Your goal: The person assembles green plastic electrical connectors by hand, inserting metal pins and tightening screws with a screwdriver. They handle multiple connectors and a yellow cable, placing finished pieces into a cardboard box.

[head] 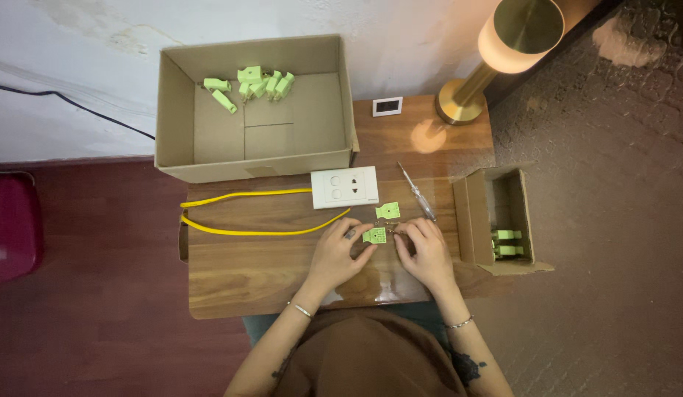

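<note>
A small green plug part (374, 235) rests on the wooden table (238, 279) between my two hands. My left hand (338, 254) pinches its left side with thumb and fingers. My right hand (423, 250) touches its right edge with the fingertips. A second green plug piece (387, 210) lies just beyond it, apart from both hands. A screwdriver (416, 191) with a clear handle lies to the right of that piece.
A white socket plate (345, 187) with a yellow cable (238, 213) lies mid-table. A large open cardboard box (181, 110) at the back holds several green plugs (257, 82). A small box (470, 217) at the right holds more. A brass lamp (503, 44) and small white display (387, 106) stand behind.
</note>
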